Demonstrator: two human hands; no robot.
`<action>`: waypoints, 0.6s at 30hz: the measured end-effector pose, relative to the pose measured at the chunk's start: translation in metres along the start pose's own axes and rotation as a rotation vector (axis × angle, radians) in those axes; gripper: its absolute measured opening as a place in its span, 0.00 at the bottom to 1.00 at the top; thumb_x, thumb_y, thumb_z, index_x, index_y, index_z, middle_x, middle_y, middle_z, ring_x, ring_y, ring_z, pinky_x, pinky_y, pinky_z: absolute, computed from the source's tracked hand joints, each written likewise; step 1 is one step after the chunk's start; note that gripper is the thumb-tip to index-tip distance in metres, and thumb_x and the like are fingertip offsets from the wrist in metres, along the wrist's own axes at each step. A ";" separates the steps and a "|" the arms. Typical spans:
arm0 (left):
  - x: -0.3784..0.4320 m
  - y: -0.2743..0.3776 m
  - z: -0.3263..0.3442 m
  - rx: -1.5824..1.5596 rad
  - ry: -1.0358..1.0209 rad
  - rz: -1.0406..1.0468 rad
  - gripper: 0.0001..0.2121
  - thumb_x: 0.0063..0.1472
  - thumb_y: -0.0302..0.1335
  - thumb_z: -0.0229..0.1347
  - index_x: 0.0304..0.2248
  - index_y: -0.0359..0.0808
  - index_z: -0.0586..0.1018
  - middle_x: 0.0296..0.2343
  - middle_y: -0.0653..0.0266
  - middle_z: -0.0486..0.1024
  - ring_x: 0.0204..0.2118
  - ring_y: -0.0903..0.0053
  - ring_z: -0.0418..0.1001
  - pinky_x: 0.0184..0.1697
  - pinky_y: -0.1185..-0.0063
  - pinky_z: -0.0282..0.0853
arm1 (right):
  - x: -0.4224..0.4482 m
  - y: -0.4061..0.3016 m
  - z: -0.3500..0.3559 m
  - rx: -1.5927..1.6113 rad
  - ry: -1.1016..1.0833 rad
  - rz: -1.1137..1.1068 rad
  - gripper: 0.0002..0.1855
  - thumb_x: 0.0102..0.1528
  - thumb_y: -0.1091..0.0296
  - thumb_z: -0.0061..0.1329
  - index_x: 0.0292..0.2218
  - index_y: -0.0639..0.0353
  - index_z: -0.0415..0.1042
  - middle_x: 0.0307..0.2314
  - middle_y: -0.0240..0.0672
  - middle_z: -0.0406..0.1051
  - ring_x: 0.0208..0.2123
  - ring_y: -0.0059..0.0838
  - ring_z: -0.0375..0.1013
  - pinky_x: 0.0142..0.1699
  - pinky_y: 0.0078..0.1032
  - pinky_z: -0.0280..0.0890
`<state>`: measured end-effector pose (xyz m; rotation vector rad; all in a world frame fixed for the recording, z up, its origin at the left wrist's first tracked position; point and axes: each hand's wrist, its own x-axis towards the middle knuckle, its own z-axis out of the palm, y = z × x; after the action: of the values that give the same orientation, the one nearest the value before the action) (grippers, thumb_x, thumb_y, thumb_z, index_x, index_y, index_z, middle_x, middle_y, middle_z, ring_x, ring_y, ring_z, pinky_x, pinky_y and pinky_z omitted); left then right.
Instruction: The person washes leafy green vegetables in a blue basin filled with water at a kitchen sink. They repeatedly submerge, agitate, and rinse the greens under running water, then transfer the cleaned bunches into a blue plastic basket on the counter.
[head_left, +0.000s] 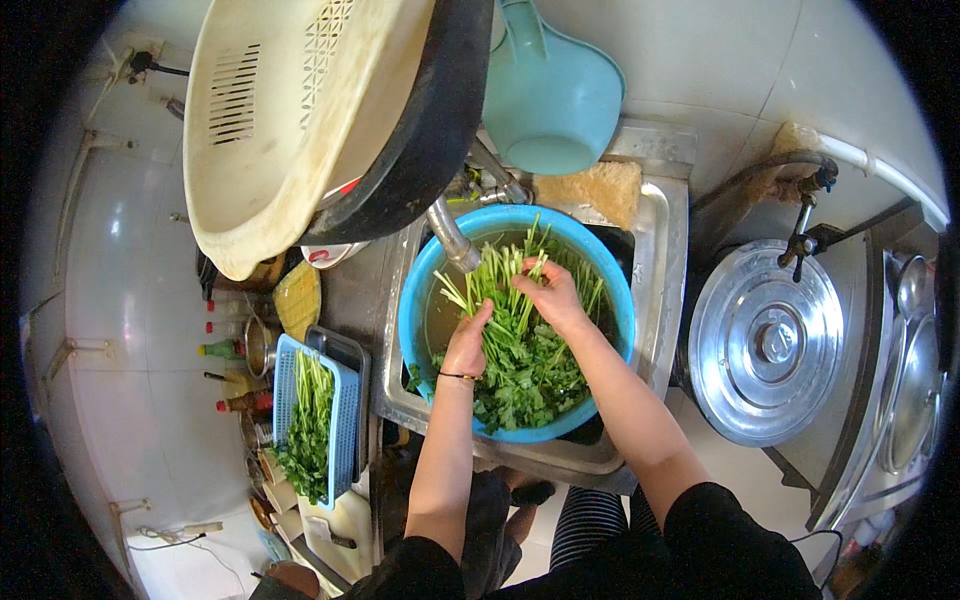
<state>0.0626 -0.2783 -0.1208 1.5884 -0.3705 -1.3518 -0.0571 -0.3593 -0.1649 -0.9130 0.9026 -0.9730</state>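
A round blue plastic basin (628, 300) stands in a stainless steel sink (660, 277), with water and leafy green herbs (525, 382) in it. Both hands are over the basin among the pale stems. My left hand (469, 346), with a thin dark bracelet at the wrist, holds the left side of a bunch of the stems, thumb up. My right hand (553, 292) pinches stems of the same bunch near their cut ends. The metal faucet spout (454, 244) reaches over the basin's upper left, close to the stems.
A blue perforated basket (345, 427) of the same greens stands at left, by bottles (225, 349). A cream colander (262, 180) and a light-blue dipper (559, 97) hang above. A tan cloth (600, 191) lies behind the basin; a lidded metal pot (765, 360) is right. Another person's leg (521, 517) shows below.
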 end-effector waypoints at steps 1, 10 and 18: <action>0.001 -0.002 -0.002 -0.019 -0.003 0.006 0.24 0.51 0.38 0.52 0.44 0.32 0.63 0.40 0.64 0.65 0.43 0.79 0.60 0.47 0.78 0.54 | 0.000 0.001 0.001 0.007 0.005 -0.009 0.12 0.42 0.70 0.51 0.31 0.63 0.68 0.25 0.29 0.68 0.29 0.18 0.65 0.36 0.17 0.60; -0.010 0.006 0.007 0.005 0.003 0.012 0.24 0.51 0.37 0.52 0.44 0.32 0.63 0.41 0.66 0.64 0.45 0.78 0.58 0.48 0.77 0.51 | -0.003 -0.014 -0.001 -0.072 0.045 0.086 0.12 0.46 0.63 0.48 0.29 0.63 0.67 0.21 0.28 0.67 0.24 0.15 0.62 0.31 0.16 0.58; -0.009 0.002 0.002 -0.019 -0.058 0.003 0.25 0.50 0.38 0.54 0.44 0.32 0.63 0.41 0.65 0.64 0.45 0.78 0.58 0.48 0.77 0.50 | 0.002 0.004 0.000 -0.047 0.095 -0.123 0.09 0.44 0.68 0.48 0.28 0.63 0.69 0.20 0.28 0.68 0.23 0.14 0.63 0.29 0.15 0.59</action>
<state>0.0585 -0.2731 -0.1141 1.5352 -0.3935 -1.3975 -0.0550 -0.3599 -0.1686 -0.9779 0.9621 -1.1123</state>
